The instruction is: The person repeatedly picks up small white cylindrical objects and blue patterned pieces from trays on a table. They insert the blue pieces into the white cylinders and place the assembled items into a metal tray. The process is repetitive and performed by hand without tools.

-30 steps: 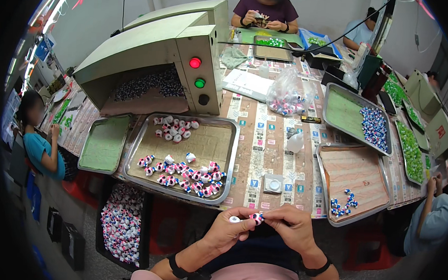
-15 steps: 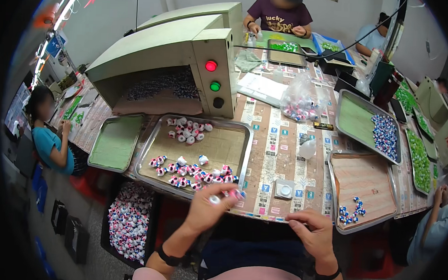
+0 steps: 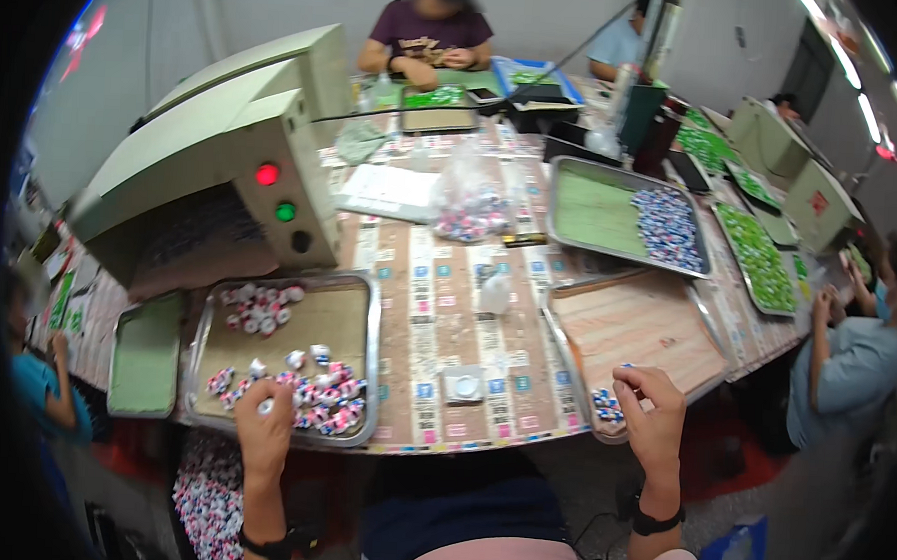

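Note:
My left hand is over the front of the metal tray on the left, its fingers closed round a small white plastic piece. Around it lie several pink, white and blue figure-like pieces, and white-and-pink round ones lie at the tray's back. Over the front left corner of the paper-lined tray on the right, my right hand is pinched. A bit of a small blue piece shows at its fingertips. Small blue-and-white pieces lie beside that hand.
A beige machine with red and green lights stands behind the left tray. Between the trays lie a small white square block, a clear bag of pieces and a white bottle. Other people sit around the table.
The view has turned right. My left hand has moved over the left tray; the colourful piece in its fingers no longer shows. My right hand has gone from the table edge to the right tray.

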Demonstrator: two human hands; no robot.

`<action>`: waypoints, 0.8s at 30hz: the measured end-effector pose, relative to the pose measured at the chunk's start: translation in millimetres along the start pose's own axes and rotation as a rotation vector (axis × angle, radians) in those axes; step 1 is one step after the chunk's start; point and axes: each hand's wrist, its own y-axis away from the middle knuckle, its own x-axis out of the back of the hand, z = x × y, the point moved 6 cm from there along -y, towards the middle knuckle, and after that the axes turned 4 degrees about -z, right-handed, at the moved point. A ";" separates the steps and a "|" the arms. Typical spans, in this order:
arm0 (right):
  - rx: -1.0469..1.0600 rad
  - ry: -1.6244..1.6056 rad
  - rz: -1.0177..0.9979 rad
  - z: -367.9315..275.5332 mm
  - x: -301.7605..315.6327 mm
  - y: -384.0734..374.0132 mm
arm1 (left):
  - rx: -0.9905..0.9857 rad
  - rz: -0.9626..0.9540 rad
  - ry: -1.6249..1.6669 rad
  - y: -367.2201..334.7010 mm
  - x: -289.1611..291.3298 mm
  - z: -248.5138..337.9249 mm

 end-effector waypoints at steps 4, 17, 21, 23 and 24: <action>-0.065 0.258 -0.116 31.3 21.9 0.0 | 0.205 -0.320 0.692 26.9 -33.4 3.4; -0.108 0.199 -0.411 51.4 -26.3 -9.9 | 0.812 -0.634 1.221 95.4 -134.6 17.4; -0.167 -0.035 -0.333 39.4 -17.7 -11.4 | 0.807 -0.659 1.209 103.2 -146.9 18.7; -0.141 -0.156 -0.357 35.9 -19.9 -9.5 | 0.835 -0.615 1.186 103.6 -152.5 22.7; -0.128 -0.218 -0.370 33.5 -22.1 -7.4 | 0.838 -0.643 1.216 103.6 -154.7 25.0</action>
